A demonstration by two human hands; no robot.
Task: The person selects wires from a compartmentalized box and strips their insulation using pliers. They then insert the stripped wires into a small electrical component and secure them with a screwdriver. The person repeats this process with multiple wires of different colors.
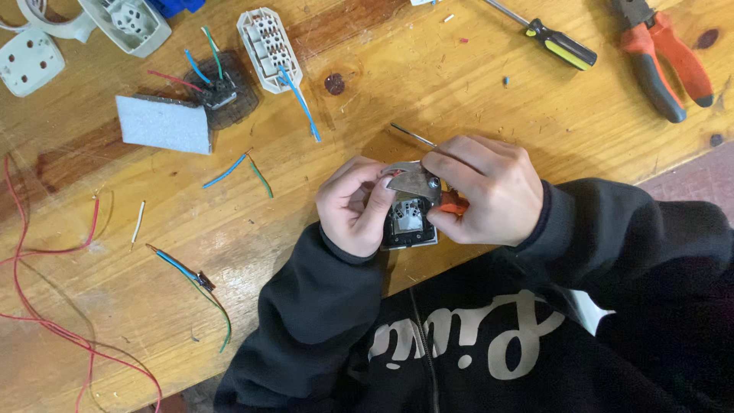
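A small socket insert [409, 222], dark-framed with a pale middle, sits between both hands at the table edge, just above the person's dark sweater [474, 336]. The left hand [353, 206] curls around its left side, fingers closed on it. The right hand [483, 191] is wrapped shut around a tool [419, 182] with a grey metal head and orange grip, the head lying over the top of the insert.

A thin metal rod [413, 135] lies just beyond the right hand. Farther out on that side are a black-and-yellow screwdriver [554, 40] and orange pliers [664, 53].

Beyond the left hand lie loose blue and green wire bits [237, 170], a grey foam block [164, 124], a dark part [223, 93] with coloured wires, and an open white housing [269, 47] showing rows of pale contacts, with a blue wire trailing out. White socket covers [30, 61] sit at the far corner. Red wire [46, 313] loops along the table's left side.
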